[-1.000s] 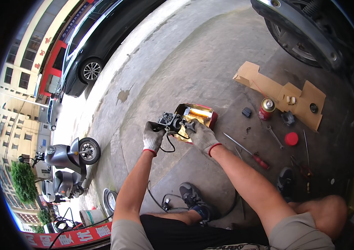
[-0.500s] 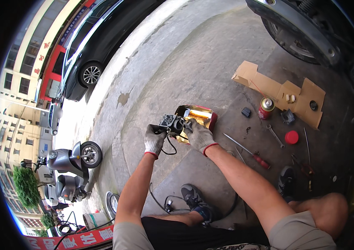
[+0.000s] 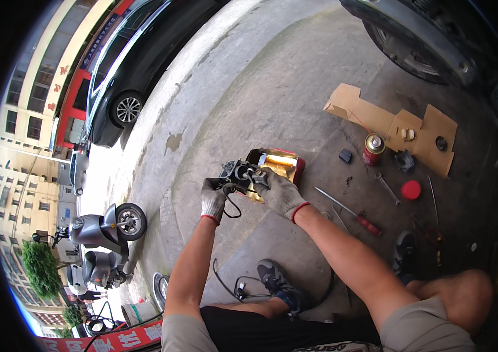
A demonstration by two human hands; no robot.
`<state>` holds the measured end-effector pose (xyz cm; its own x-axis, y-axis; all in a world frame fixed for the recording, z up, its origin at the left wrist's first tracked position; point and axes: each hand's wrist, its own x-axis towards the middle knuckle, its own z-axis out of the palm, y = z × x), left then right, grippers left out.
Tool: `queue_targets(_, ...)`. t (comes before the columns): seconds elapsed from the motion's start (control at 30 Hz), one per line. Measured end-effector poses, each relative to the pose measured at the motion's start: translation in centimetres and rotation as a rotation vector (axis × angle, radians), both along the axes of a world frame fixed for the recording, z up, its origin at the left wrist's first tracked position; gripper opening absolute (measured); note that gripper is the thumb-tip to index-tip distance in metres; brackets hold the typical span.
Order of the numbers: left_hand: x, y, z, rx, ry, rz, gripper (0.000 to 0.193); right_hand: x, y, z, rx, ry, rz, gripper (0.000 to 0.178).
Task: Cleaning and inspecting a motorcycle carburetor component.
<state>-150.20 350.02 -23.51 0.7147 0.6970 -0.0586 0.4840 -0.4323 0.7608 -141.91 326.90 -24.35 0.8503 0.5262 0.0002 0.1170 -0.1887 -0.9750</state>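
Both gloved hands are closed on a small dark engine part (image 3: 238, 174) with a black cable hanging from it: the left hand (image 3: 212, 199) grips its near left side, and the right hand (image 3: 280, 192) wraps over its right side, holding it above the concrete ground. Just beyond the right hand lies a cut-open yellow metal can (image 3: 280, 163). Farther to the right of that hand lie a red-handled screwdriver (image 3: 350, 212), a wrench (image 3: 388, 188), a red spray can (image 3: 373, 149), a red cap (image 3: 411, 189) and flattened cardboard (image 3: 378, 119).
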Motion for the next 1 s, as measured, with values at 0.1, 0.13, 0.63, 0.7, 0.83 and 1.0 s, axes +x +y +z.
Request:
queue_targets(0.1, -0.1, -0.4, 0.5, -0.101, -0.015, 0.002, 0.027, -0.8, -0.8, 1.0, 0.059, -0.073, -0.067, 0.041)
queue_targets(0.13, -0.2, -0.8, 0.9, -0.123, 0.011, 0.006, 0.022, -0.6, -0.8, 0.7, 0.059, -0.067, -0.068, 0.041)
queue_targets(0.63, -0.9, 0.5, 0.6, -0.332, -0.103, 0.018, 0.024, -0.3, -0.3, 2.3, -0.1, 0.014, 0.05, 0.041)
queue_targets(0.7, -0.6, 0.7, -0.1, -0.283, -0.084, 0.008, 0.025, -0.3, 0.2, 1.6, -0.096, -0.06, 0.121, 0.041)
queue_targets(0.83, -0.6, 2.5, -1.3, -0.339, -0.092, -0.004, 0.027, -0.6, 0.7, 2.1, -0.001, -0.012, 0.129, 0.044)
queue_targets(1.0, -1.3, 6.3, -2.4, -0.211, -0.065, -0.071, 0.027, -0.8, 0.9, 3.0, -0.032, -0.054, 0.21, 0.049)
